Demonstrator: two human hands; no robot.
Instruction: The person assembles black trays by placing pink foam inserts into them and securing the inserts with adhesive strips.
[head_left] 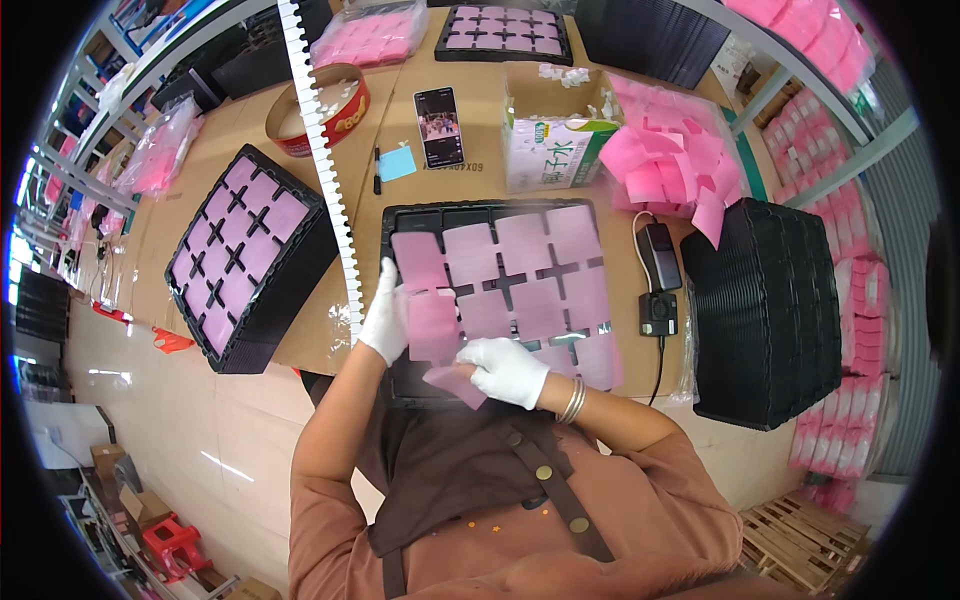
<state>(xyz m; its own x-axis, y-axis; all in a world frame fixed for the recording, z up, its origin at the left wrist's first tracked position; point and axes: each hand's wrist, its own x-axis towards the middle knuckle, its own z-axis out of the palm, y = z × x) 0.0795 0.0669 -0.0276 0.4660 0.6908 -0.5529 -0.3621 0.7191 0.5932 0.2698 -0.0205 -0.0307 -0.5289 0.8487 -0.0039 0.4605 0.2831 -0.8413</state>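
A black compartment tray (487,213) lies in front of me, mostly covered by thin pink strips (520,300) of joined squares. Along its left side, one more pink strip (432,325) is bent and partly raised. My left hand (384,322), in a white glove, is at that strip's left edge, its fingers pointing away from me and its thumb side against the strip. My right hand (505,372), also gloved in white, pinches the strip's near end, which tilts up over the tray's front edge. Dark cells of the tray show between the strips.
Black tray stacks stand left (240,250) and right (765,315). Behind are a phone (440,128), a blue note (397,163), a tape roll (350,115) and an open carton (560,150). Loose pink strips (670,165) are heaped right. A white toothed strip (325,165) crosses the left side.
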